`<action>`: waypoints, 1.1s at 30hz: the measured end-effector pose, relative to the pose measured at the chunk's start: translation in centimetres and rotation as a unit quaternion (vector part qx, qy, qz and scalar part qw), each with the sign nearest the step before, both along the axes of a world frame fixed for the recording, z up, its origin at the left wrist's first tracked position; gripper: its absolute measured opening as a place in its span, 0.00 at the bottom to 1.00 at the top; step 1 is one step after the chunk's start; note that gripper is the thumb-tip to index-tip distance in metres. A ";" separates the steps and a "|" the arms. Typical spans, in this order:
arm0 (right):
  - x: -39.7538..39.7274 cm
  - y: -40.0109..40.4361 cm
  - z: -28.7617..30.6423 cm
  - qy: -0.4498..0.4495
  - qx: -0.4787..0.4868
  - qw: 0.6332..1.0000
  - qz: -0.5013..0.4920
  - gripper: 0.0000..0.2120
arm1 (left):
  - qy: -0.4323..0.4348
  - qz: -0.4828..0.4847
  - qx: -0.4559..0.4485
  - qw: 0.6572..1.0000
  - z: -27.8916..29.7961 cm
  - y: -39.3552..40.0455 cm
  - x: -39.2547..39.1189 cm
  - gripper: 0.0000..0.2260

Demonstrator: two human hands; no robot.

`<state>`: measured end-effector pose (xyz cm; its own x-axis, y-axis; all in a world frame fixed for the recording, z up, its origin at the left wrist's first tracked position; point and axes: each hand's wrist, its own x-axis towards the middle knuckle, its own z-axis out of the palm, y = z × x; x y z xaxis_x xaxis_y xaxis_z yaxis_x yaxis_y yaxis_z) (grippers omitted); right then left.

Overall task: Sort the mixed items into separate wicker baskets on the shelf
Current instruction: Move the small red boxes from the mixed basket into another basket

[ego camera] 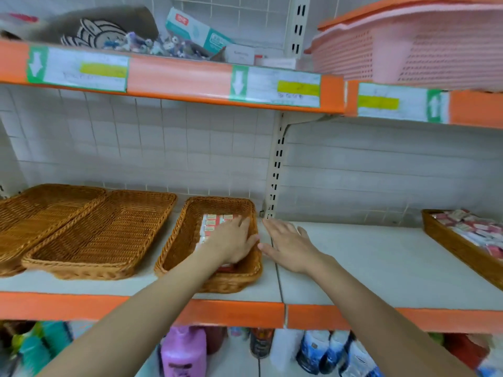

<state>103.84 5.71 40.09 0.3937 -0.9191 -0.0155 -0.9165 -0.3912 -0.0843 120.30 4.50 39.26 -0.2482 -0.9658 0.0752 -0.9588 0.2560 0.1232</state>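
Likely light, stiff, slightly slick: red-and-white packets (pixel 215 223) inside wicker basket (pixel 174 240), under flat left hand (pixel 231 242); right hand (pixel 288 244) beside basket, spread, empty. Best pinched by edges.

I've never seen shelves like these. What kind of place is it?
Probably a small shop: orange-edged metal shelves carry price labels with green arrows, brown wicker baskets hold stock, and a purple plastic bottle stands below.
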 end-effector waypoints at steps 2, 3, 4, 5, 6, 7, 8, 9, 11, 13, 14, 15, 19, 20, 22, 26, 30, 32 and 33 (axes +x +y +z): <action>-2.0 1.2 0.0 0.007 0.011 1.000 -0.003 0.31 | -0.005 -0.004 0.007 1.000 0.1 1.4 -1.9 0.28; -3.0 1.8 -0.1 0.008 0.013 1.000 -0.005 0.32 | -0.004 -0.004 0.010 1.000 0.1 2.2 -2.8 0.29; -4.0 2.4 -0.2 0.007 0.013 1.000 -0.008 0.32 | -0.003 -0.001 0.012 1.000 0.1 3.0 -3.7 0.29; -4.9 2.9 -0.4 0.006 0.013 1.000 -0.009 0.33 | -0.002 0.001 0.011 1.000 0.0 3.7 -4.6 0.30; -5.9 3.4 -0.6 0.006 0.012 1.000 -0.010 0.33 | -0.002 0.001 0.007 1.000 0.0 4.4 -5.5 0.30; -6.8 4.0 -0.7 0.005 0.012 1.000 -0.011 0.33 | -0.004 0.000 0.005 1.000 0.0 5.1 -6.4 0.30; -7.8 4.5 -0.9 0.006 0.010 1.000 -0.012 0.33 | -0.008 -0.003 0.005 1.000 -0.1 5.6 -7.4 0.30; -8.8 5.1 -1.0 0.007 0.009 1.000 -0.014 0.33 | -0.014 -0.006 0.008 1.000 -0.2 6.1 -8.4 0.30; -10.8 6.0 -1.2 0.011 0.011 1.000 -0.021 0.33 | -0.025 -0.014 0.019 0.999 -0.3 6.8 -10.4 0.31; -12.8 6.9 -1.3 0.014 0.014 0.999 -0.033 0.33 | -0.033 -0.027 0.031 0.999 -0.3 7.2 -12.4 0.31; -13.9 7.1 -1.4 0.014 0.014 0.999 -0.040 0.33 | -0.038 -0.033 0.033 0.998 -0.3 7.2 -13.4 0.31; -15.0 7.3 -1.4 0.014 0.013 0.999 -0.049 0.33 | -0.043 -0.039 0.034 0.998 -0.3 7.1 -14.5 0.31; -19.3 7.0 -1.3 0.013 0.017 0.996 -0.089 0.33 | -0.054 -0.068 0.038 0.996 -0.1 6.3 -18.6 0.31; -20.3 6.9 -1.2 0.014 0.022 0.995 -0.101 0.33 | -0.057 -0.078 0.039 0.995 -0.1 5.9 -19.6 0.30; -22.1 6.5 -1.2 0.015 0.034 0.992 -0.122 0.33 | -0.068 -0.097 0.042 0.992 0.0 4.8 -21.6 0.30; -25.4 4.9 -1.2 0.022 0.044 0.987 -0.154 0.34 | -0.077 -0.130 0.046 0.987 0.2 1.9 -25.5 0.29; -29.3 2.3 -0.6 0.042 0.047 0.980 -0.187 0.34 | -0.074 -0.162 0.037 0.983 0.8 -1.6 -29.6 0.29; -31.3 1.0 -0.1 0.043 0.033 0.978 -0.203 0.33 | -0.064 -0.180 0.019 0.981 1.3 -3.7 -31.6 0.29; -32.1 0.6 0.1 0.043 0.023 0.977 -0.210 0.33 | -0.058 -0.188 0.016 0.980 1.4 -4.5 -32.7 0.29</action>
